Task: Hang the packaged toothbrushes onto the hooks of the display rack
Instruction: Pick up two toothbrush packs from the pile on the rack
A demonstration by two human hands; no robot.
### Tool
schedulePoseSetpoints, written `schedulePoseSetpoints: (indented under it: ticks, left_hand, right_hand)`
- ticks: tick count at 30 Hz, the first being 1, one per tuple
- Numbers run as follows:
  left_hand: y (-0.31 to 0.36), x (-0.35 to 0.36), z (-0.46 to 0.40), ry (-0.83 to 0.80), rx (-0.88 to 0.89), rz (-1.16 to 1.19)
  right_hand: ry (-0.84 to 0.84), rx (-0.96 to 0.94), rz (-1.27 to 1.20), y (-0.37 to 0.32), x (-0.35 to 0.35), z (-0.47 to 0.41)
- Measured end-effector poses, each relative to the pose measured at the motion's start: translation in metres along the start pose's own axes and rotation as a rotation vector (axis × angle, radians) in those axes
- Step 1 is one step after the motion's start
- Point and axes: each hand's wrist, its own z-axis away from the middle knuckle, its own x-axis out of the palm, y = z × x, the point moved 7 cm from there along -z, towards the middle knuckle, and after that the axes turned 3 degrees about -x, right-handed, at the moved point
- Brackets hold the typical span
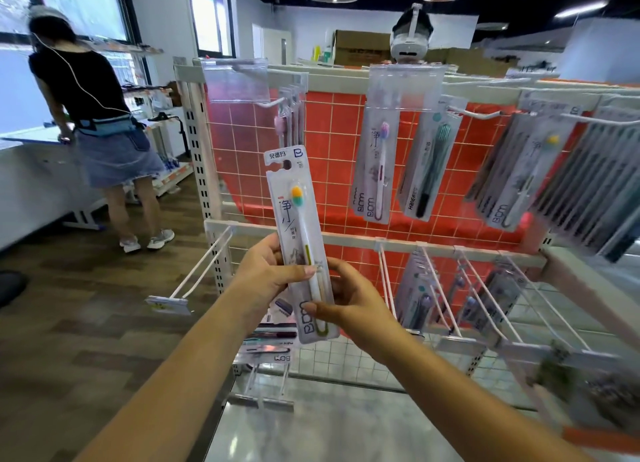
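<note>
I hold one packaged toothbrush [298,226] upright in front of the display rack [346,242]; its brush head is orange and green, and the hang hole is at the top. My left hand [266,274] grips its left edge with the thumb across the front. My right hand [349,300] pinches the lower right part. Several packs hang on the upper hooks [474,113], among them a purple-headed pack [375,171]. An upper-left hook [273,103] carries a few packs seen edge-on. More packs [266,344] lie below my hands.
Lower hooks [446,288] stick out toward me on the right, some with packs. An empty double hook [204,264] with a price tag juts out at the lower left. A person [93,115] stands at a white counter far left. Wooden floor lies to the left.
</note>
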Motion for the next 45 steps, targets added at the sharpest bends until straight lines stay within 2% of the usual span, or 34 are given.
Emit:
schedulePoseSetpoints:
  ticks: [5,7,9,11,15,23,34,45]
  left_hand:
    - [0.002,-0.012,-0.002,0.053,0.042,-0.225]
    - [0.004,-0.017,-0.002,0.076,0.117,-0.479]
    - [0.004,-0.014,-0.002,0.080,0.194,-0.885]
    - [0.004,-0.008,-0.002,0.083,0.260,-1.174]
    - [-0.002,0.008,-0.004,0.081,0.325,-1.411]
    - [-0.021,0.037,-0.016,0.018,0.268,-1.531]
    - [-0.040,0.097,-0.026,-0.028,0.206,-1.491]
    - [-0.067,0.158,-0.034,-0.051,0.170,-1.496]
  right_hand:
    - [0.073,-0.015,0.000,0.004,-0.018,0.005]
    - [0.110,-0.019,-0.011,0.007,-0.029,0.006]
    - [0.143,-0.016,-0.014,0.010,-0.040,0.009]
    - [0.183,-0.011,-0.015,0.013,-0.052,0.013]
    - [0.246,0.009,-0.059,0.021,-0.073,0.020]
    - [0.328,0.051,-0.061,0.033,-0.117,0.032]
    - [0.385,0.046,-0.083,0.039,-0.190,0.048]
    - [0.331,0.028,-0.080,0.047,-0.246,0.067]
